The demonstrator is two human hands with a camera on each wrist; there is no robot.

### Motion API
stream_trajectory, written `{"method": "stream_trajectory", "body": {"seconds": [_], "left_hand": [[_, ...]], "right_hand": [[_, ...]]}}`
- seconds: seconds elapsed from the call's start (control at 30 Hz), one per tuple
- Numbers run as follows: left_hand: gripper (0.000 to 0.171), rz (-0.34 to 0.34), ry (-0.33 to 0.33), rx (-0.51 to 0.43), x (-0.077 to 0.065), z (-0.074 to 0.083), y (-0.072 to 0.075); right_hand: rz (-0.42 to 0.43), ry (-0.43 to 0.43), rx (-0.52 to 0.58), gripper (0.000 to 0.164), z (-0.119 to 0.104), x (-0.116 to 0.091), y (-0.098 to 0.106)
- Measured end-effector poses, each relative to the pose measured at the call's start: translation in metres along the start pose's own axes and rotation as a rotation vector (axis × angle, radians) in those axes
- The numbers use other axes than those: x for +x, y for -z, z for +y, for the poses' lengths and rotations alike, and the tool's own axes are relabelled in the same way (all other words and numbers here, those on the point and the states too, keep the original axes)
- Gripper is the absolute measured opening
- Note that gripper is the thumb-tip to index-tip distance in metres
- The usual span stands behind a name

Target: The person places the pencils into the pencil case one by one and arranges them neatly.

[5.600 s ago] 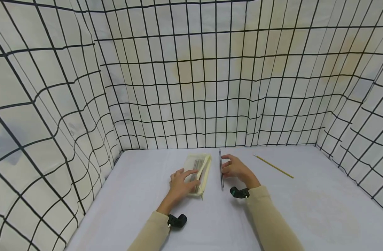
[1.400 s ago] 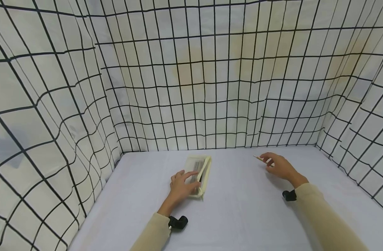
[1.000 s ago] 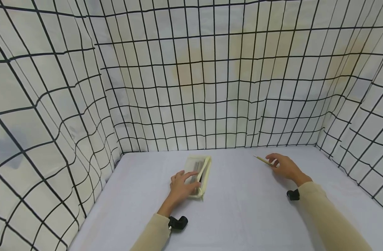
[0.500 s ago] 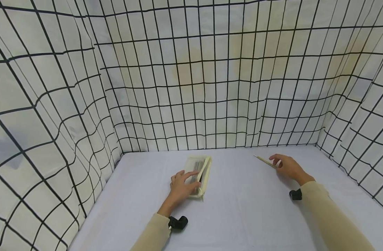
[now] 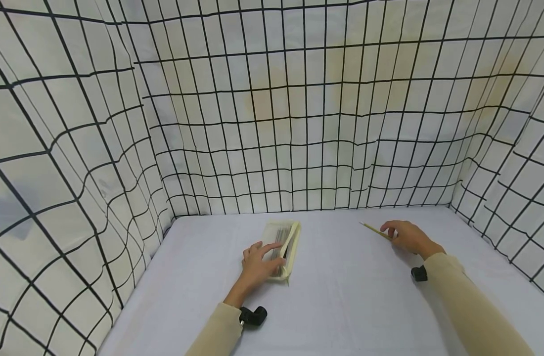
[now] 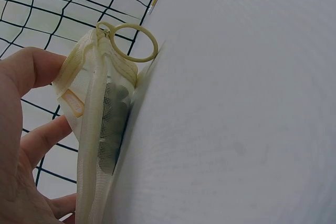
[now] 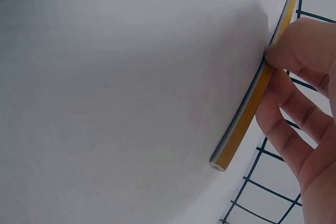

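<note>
My left hand (image 5: 256, 264) holds the edge of a cream mesh pencil case (image 5: 294, 247) lying on the table. Its thumb and fingers are bent against the case, whose mouth gapes a little. Grey, rod-like things show dimly through the mesh. The left wrist view shows the zipped end of the case with a ring pull (image 6: 142, 59). To the right, my right hand (image 5: 410, 237) pinches a yellow pencil (image 5: 373, 228) between thumb and fingers, around its middle. In the right wrist view one flat, blunt end of the pencil (image 7: 236, 135) faces the camera.
A white cloth covers the table (image 5: 334, 296). Black grid netting (image 5: 307, 123) over white sheeting stands at the back and both sides. A small black camera is strapped on each wrist.
Earlier my right hand was at a dark pen beside the case; that pen is gone from the table. The hand moved right to the pencil and slid a little along it. My left hand stayed.
</note>
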State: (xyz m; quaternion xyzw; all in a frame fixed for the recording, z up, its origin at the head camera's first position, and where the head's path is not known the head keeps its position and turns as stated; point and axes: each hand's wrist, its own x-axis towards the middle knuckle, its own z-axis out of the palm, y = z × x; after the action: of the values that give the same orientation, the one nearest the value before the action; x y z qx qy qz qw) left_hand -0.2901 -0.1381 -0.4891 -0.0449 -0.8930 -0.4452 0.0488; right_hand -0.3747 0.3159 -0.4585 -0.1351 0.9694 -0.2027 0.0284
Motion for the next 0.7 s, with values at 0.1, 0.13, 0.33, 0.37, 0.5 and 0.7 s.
{"method": "stream_trajectory", "body": {"seconds": [0.1, 0.13, 0.33, 0.37, 0.5, 0.7], "left_hand": [[0.050, 0.002, 0.002, 0.000, 0.000, 0.000, 0.000], [0.050, 0.004, 0.002, -0.001, 0.000, 0.000, 0.000], [0.050, 0.009, 0.011, -0.004, 0.001, 0.000, -0.001], [0.050, 0.007, 0.014, -0.005, 0.001, 0.000, -0.001], [0.051, 0.008, 0.009, -0.004, 0.001, 0.000, -0.001], [0.051, 0.009, 0.006, 0.000, 0.000, 0.001, -0.001]], "right_hand": [[-0.031, -0.009, -0.032, 0.041, -0.003, 0.002, 0.001], [-0.040, -0.012, -0.041, 0.040, -0.004, 0.003, 0.001], [-0.065, -0.016, -0.073, 0.041, -0.007, 0.006, 0.002], [-0.066, -0.018, -0.075, 0.042, -0.008, 0.006, 0.002], [-0.067, -0.031, -0.067, 0.043, -0.010, 0.006, 0.002], [-0.042, -0.036, 0.033, 0.048, -0.015, 0.010, 0.001]]}}
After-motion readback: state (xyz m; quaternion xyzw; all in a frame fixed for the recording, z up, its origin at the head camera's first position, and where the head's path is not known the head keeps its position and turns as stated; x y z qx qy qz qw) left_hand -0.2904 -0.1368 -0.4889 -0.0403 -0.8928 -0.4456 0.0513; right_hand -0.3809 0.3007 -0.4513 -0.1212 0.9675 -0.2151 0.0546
